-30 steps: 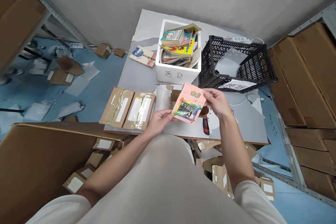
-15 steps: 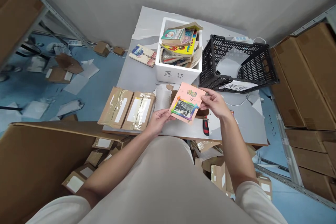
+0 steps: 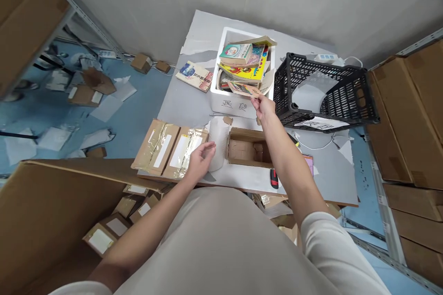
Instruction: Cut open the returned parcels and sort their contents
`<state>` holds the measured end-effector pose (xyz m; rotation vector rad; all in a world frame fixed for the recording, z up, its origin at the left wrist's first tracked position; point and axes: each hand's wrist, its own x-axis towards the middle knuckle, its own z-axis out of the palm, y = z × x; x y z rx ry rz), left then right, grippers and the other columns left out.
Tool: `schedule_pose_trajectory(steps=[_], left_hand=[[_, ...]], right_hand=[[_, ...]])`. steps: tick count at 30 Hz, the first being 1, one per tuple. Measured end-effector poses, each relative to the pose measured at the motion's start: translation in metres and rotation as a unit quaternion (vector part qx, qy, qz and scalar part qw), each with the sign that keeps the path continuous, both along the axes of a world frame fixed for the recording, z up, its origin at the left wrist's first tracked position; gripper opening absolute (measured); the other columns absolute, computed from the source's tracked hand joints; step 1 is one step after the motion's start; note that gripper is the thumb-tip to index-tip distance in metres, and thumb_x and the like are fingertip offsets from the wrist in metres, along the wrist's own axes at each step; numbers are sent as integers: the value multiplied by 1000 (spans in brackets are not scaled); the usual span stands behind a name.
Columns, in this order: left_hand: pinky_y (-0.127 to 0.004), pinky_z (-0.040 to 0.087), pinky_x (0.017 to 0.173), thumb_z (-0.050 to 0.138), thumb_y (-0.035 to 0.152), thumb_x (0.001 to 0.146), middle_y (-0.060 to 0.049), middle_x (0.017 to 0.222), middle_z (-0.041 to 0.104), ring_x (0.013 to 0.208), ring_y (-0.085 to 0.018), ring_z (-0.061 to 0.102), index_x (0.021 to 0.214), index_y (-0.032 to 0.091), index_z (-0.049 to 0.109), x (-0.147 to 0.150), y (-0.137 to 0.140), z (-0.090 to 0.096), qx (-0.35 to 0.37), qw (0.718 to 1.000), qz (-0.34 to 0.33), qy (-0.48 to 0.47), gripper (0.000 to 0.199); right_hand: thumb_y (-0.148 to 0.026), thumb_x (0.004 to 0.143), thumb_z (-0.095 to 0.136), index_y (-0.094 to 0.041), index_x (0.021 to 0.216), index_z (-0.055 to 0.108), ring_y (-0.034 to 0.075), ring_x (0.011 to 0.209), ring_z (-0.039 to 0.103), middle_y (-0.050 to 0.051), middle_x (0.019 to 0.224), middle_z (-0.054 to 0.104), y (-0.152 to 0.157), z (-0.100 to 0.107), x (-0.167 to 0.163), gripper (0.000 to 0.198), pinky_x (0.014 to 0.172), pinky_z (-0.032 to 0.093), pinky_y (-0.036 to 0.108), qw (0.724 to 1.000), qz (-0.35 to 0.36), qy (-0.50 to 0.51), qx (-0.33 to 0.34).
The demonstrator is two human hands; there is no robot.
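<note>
one booklet (image 3: 243,89), pinched by the right hand (image 3: 263,106), is over the front rim of the white box (image 3: 235,107), toward the bench's (image 3: 187,106) back edge, contact unclear; placing seems the step, calling for gentle release. the left hand (image 3: 200,158) hangs loosely open.

Table (image 3: 169,101): grey-white top, brown front edge. Directly on it: one white foam box (image 3: 236,106), toward the back; one paperback (image 3: 194,76), left of the foam box; one black plastic crate (image 3: 294,110), right of it; one open cardboard box (image 3: 247,162), in front of it; two taped cartons (image 3: 157,147), front left; one red-and-black cutter (image 3: 274,179), front right.
</note>
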<state>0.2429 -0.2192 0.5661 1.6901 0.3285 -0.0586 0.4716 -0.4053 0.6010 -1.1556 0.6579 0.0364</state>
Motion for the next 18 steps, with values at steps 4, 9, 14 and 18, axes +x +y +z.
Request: schedule_pose_trajectory(steps=[4, 9, 14, 18], left_hand=[[-55, 20, 113, 78, 33, 63, -22, 149, 32, 141, -39, 22, 135, 12, 46, -1, 5, -26, 346, 918, -188, -43, 83], [-54, 12, 114, 72, 12, 65, -25, 153, 17, 139, -40, 25, 144, 9, 33, 2, -14, -60, 463, 832, -305, -27, 88], [-54, 25, 110, 57, 6, 75, -25, 152, 22, 126, -37, 47, 146, 11, 28, 15, -30, -89, 384, 875, -294, 19, 77], [-48, 43, 99, 59, 14, 76, -24, 146, 36, 115, -30, 57, 150, 13, 12, 18, -31, -116, 216, 949, -217, 74, 88]], right_hand=[[-24, 84, 59, -14, 100, 55, 15, 74, 70, 6, 81, 68, 2, -5, 3, 19, 65, 63, 25, 997, 65, -32, -29], [-34, 75, 69, -20, 101, 55, 16, 84, 70, 5, 91, 71, -59, 10, -52, 32, 71, 61, 25, 982, 136, -86, -99], [-36, 70, 72, -23, 105, 57, 13, 73, 70, 3, 92, 71, -146, 2, -138, 40, 68, 60, 25, 980, 86, -28, -177], [-36, 68, 71, -21, 102, 55, 15, 74, 69, 5, 92, 69, -179, -39, -199, 40, 71, 59, 32, 968, 12, 34, -249]])
